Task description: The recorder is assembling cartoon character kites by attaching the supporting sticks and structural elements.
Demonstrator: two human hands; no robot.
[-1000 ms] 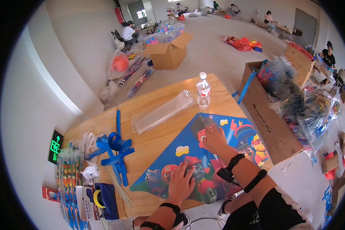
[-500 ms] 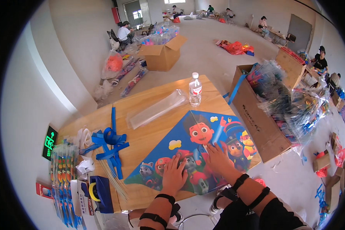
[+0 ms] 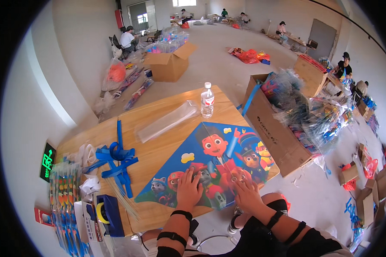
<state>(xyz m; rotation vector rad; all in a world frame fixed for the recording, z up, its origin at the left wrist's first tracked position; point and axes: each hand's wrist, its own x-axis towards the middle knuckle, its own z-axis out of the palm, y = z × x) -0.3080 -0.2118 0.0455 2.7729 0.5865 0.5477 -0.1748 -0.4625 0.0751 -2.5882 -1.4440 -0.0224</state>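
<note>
A blue diamond-shaped kite sail, printed with cartoon figures and yellow clouds, lies spread at the near right of the wooden table. My left hand rests flat on its lower middle, fingers stretched out. Close to the sail's near edge, my right hand presses down with its fingers extended. Neither hand grasps anything. Left of the sail lie blue strips and a bundle of thin pale sticks.
Beyond the sail are a clear plastic sleeve and a water bottle. A tape dispenser sits at the table's near left edge. To the right stands a large carton of plastic-wrapped goods. Several people work farther back.
My right hand has slid from the sail's middle toward its near edge. The left hand stays in about the same place on the sail. The whole view has shifted slightly.
</note>
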